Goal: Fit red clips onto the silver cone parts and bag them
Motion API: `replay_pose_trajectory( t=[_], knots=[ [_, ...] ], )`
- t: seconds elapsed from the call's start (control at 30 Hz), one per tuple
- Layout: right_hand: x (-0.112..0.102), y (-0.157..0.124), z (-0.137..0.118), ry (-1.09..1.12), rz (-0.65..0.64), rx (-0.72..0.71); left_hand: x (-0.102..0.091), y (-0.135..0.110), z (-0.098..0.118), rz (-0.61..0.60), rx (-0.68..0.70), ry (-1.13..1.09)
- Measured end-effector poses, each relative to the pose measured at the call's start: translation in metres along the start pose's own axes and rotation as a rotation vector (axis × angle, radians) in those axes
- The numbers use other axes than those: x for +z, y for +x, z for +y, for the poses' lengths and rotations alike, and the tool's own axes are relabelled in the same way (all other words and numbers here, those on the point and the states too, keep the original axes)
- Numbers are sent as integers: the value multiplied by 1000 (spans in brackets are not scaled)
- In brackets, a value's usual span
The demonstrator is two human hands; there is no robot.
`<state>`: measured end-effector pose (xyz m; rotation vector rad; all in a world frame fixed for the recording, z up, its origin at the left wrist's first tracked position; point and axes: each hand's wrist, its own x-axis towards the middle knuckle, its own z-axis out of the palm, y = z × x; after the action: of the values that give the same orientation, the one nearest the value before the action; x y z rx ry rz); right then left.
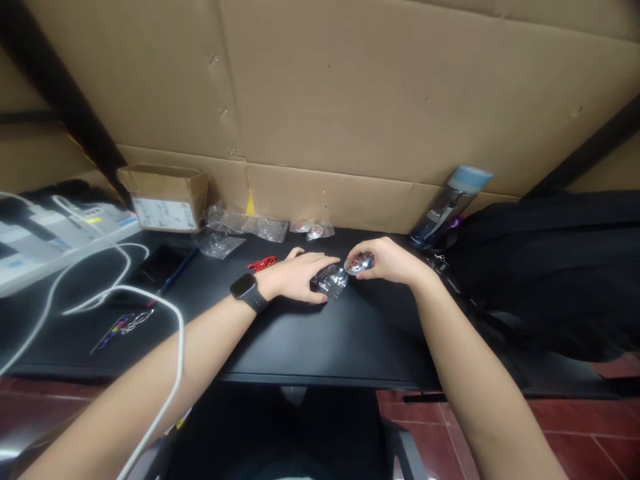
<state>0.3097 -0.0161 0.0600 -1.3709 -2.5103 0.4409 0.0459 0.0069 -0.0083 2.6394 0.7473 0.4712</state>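
Note:
My right hand (387,260) pinches a small round, shiny badge-like disc (356,265) just above the black table. Beside it lies a crinkled clear plastic bag (332,280), which my left hand (303,273) touches with its thumb and fingers spread around it. A dark watch is on my left wrist. Behind that hand sits a bundle of red cord (262,263). What is inside the bag, if anything, I cannot make out.
Clear plastic packets (267,228) and another with a round item (314,231) lie along the cardboard wall. A cardboard box (165,200), white cable (175,313) and keyring (133,322) are left. A bottle (445,210) and black bag (555,273) stand right.

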Motion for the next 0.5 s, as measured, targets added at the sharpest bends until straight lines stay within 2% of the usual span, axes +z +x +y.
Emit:
replay_pose_trajectory(
  t=[0.23, 0.5],
  knots=[
    [4, -2, -9, 32, -77, -20, -1, -2, 3, 20, -47, 62],
    [13, 2, -11, -45, -109, -41, 1, 2, 6, 34, -33, 7]
  ],
)
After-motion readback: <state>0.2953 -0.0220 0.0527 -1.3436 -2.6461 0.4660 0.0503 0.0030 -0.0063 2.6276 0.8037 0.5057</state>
